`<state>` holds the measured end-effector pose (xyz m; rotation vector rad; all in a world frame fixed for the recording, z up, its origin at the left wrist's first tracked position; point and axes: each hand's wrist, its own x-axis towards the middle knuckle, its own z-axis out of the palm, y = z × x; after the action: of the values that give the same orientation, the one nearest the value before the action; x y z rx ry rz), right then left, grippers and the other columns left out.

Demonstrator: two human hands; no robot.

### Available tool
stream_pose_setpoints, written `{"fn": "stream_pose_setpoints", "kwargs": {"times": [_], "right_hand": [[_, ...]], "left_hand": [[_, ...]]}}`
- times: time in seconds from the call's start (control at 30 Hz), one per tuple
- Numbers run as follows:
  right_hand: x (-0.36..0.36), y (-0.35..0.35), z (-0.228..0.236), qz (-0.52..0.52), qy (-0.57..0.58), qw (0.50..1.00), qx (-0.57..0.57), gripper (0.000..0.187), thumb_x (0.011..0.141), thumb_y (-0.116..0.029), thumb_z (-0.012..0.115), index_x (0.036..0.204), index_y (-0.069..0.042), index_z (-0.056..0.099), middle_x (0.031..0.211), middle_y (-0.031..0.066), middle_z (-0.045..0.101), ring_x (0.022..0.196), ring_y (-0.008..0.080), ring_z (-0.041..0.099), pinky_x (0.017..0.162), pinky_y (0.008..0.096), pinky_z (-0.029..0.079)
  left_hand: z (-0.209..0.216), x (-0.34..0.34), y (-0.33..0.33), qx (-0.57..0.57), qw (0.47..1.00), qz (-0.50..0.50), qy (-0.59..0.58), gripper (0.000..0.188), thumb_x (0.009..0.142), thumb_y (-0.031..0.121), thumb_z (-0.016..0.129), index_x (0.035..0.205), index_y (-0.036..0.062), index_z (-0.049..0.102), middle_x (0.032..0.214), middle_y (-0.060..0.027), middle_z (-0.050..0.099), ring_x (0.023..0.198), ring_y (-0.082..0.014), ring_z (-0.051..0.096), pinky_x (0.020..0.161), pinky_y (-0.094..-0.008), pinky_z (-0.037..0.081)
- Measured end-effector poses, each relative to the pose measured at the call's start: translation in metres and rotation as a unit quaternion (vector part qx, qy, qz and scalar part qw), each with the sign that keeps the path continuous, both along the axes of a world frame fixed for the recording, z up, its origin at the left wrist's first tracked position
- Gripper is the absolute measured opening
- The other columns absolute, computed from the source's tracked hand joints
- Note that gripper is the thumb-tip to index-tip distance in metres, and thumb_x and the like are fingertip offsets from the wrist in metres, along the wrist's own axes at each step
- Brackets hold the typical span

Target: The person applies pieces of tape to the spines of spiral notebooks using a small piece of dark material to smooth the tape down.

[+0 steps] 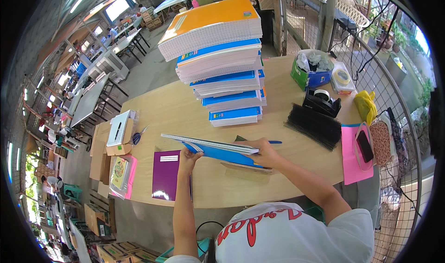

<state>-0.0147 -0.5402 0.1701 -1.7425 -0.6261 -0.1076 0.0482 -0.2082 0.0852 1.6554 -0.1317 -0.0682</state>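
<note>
Blue-covered notebook (221, 155) in both hands (189, 160) (265, 153) closed on opposite edges, bare tabletop (183, 117) toward the tall stack (222, 61).

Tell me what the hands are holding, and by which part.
A blue-covered notebook: the left hand grips it near its left end, the right hand at its right end.

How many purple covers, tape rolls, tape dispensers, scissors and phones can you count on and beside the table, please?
Purple covers: 1
Tape rolls: 2, one in the dispenser
Tape dispensers: 1
Scissors: 1 pair
Phones: 1
Total: 6
</note>
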Motion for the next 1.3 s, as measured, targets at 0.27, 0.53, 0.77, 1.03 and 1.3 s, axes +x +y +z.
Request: {"fn": "stream_pose_setpoints", "kwargs": {"times": [0.27, 0.53, 0.77, 1.03, 1.3], "right_hand": [[0.001, 0.030, -0.027, 0.011, 0.023, 0.998, -0.050, 0.047, 0.081, 0.000, 0.071, 0.126, -0.013, 0.069, 0.117, 0.0114, 0.071, 0.098, 0.0295, 0.072, 0.088, 0.0350, 0.055], [-0.002, 0.031, -0.016, -0.030, 0.020, 0.997, -0.073, 0.043, 0.081, -0.004, 0.072, 0.124, -0.007, 0.069, 0.113, 0.0139, 0.072, 0.099, 0.0296, 0.072, 0.088, 0.0329, 0.055], [0.000, 0.040, -0.018, 0.014, -0.008, 0.998, -0.055, 0.048, 0.081, -0.001, 0.071, 0.127, -0.013, 0.068, 0.111, 0.0147, 0.072, 0.096, 0.0335, 0.070, 0.087, 0.0374, 0.055], [-0.003, 0.042, -0.011, 0.009, 0.023, 0.996, -0.083, 0.046, 0.082, 0.000, 0.068, 0.127, -0.010, 0.068, 0.111, 0.0162, 0.072, 0.097, 0.0346, 0.070, 0.086, 0.0374, 0.054], [-0.004, 0.044, -0.001, 0.013, 0.039, 0.996, -0.085, 0.045, 0.081, -0.003, 0.072, 0.125, -0.009, 0.068, 0.109, 0.0165, 0.072, 0.095, 0.0352, 0.070, 0.085, 0.0376, 0.054]], "left_hand": [[-0.063, 0.007, 0.027, -0.048, 0.999, -0.010, 0.017, 0.027, 0.078, -0.011, 0.075, 0.099, 0.0029, 0.065, 0.093, -0.0018, 0.070, 0.091, -0.0144, 0.066, 0.087, -0.0303, 0.053], [-0.054, 0.024, 0.024, 0.001, 1.000, -0.011, 0.027, 0.023, 0.079, -0.008, 0.075, 0.097, 0.0025, 0.066, 0.085, -0.0020, 0.066, 0.083, -0.0126, 0.061, 0.079, -0.0273, 0.052], [-0.067, 0.014, 0.027, -0.019, 0.999, -0.002, -0.032, 0.018, 0.080, -0.005, 0.076, 0.093, 0.0028, 0.065, 0.085, -0.0031, 0.065, 0.081, -0.0132, 0.060, 0.076, -0.0268, 0.050], [-0.062, 0.011, 0.023, -0.028, 1.000, 0.001, 0.009, 0.018, 0.078, 0.000, 0.077, 0.090, 0.0027, 0.065, 0.083, -0.0021, 0.064, 0.079, -0.0141, 0.060, 0.075, -0.0284, 0.051], [-0.065, 0.014, 0.027, 0.003, 0.999, -0.025, -0.026, 0.011, 0.086, 0.011, 0.074, 0.089, 0.0045, 0.065, 0.088, -0.0024, 0.064, 0.084, -0.0137, 0.060, 0.077, -0.0294, 0.051]]}}
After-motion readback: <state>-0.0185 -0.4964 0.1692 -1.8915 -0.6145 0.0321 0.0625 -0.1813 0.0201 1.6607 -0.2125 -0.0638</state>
